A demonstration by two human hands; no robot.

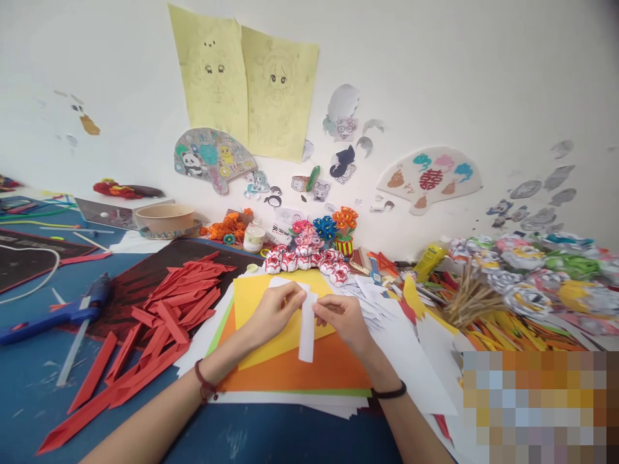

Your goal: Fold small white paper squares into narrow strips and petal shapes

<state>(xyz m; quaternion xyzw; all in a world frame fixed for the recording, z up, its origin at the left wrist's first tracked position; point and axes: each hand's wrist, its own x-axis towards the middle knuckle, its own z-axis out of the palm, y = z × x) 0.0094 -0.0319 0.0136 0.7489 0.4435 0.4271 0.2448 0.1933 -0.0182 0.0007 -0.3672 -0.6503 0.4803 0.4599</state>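
White paper strip [306, 332]; narrow, long; lower end hanging down; over yellow sheet [251, 303], orange sheet [290, 374]

Two bare forearms in view, both sleeveless. Left forearm [159, 398] angled up and inward from lower left; right forearm [411, 412] came up and inward from lower right. Bare left hand [273, 314]: back largely visible, fingers bent, thumb and forefinger closed together at the tips. Bare right hand [347, 322]: knuckles bent, forefinger and thumb pointed inward in a pinch, other fingers curled beneath. Hands faced one another, fingertips near but apart, left fingertips slightly higher.
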